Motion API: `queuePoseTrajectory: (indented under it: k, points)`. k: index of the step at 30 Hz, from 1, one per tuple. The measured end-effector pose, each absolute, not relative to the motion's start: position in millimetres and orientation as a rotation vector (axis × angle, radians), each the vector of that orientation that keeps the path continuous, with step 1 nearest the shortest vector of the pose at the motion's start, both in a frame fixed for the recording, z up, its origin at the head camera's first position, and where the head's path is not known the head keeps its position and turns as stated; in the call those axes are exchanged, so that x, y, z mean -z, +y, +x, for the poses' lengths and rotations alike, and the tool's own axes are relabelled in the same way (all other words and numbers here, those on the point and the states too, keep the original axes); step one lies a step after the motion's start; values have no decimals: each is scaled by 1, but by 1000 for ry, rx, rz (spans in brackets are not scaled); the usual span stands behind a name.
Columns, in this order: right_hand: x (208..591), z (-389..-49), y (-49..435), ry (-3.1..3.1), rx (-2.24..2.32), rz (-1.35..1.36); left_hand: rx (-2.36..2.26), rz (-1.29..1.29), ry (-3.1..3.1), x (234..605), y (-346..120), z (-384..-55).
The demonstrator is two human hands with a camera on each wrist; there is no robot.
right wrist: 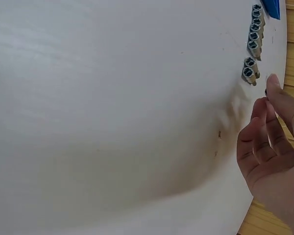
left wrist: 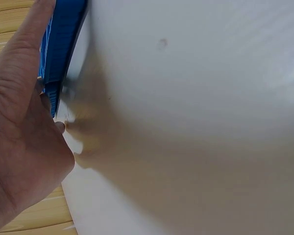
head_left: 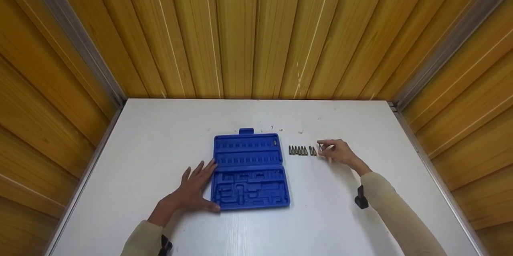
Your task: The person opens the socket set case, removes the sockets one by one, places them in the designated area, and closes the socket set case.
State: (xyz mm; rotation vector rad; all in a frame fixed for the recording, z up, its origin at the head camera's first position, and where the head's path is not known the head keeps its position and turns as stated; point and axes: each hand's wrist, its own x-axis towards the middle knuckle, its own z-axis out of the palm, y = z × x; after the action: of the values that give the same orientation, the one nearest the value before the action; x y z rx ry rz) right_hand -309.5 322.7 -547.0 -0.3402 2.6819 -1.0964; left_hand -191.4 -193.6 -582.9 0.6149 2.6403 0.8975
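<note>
A blue plastic socket case [head_left: 250,206] lies opened flat on the table, with molded recesses in both halves. At its left side my left hand [head_left: 192,192] rests with fingers spread along the edge and the thumb at the near corner; the left wrist view shows that thumb [left wrist: 24,58] against the case wall. To the right of the case stands a row of small metal sockets [head_left: 297,150], with a short gap before the last two [right wrist: 250,69]. At the row's right end my right hand [head_left: 338,152] pinches another socket [head_left: 320,147] between thumb and fingertips, mostly hidden by them.
One small metal piece [head_left: 275,142] sits in the upper right slot of the case. A latch tab [head_left: 246,131] sticks out from the far edge. Small specks lie on the white table [head_left: 168,128] behind the case. Yellow wood-look panels [head_left: 256,39] surround the table.
</note>
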Motion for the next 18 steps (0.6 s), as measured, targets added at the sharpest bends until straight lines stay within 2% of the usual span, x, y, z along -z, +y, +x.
queuePoseTrajectory:
  k: [18]
  points:
    - [560, -307, 316, 2728, 988, -366, -906, 641, 2655, 590, -195, -194]
